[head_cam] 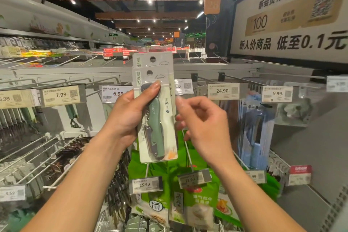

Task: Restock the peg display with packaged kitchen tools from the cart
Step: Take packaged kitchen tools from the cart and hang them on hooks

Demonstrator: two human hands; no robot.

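At nine o'clock, pegs (24,148) stand half bare, with some stock hanging behind. Centre: left hand (130,117) grips two corkscrew packs (156,111), thumb across the front, held up before the 6.99 tag (114,93). At their three o'clock, right hand (205,124) is loosely curled by the pack edge, blurred; contact unclear. Neither pack hung yet; most restocking likely remains.

Both forearms raised, left hand (128,115) grips the packages (162,137), thumb on front; blurred right hand (205,124) seems half-curled alongside.
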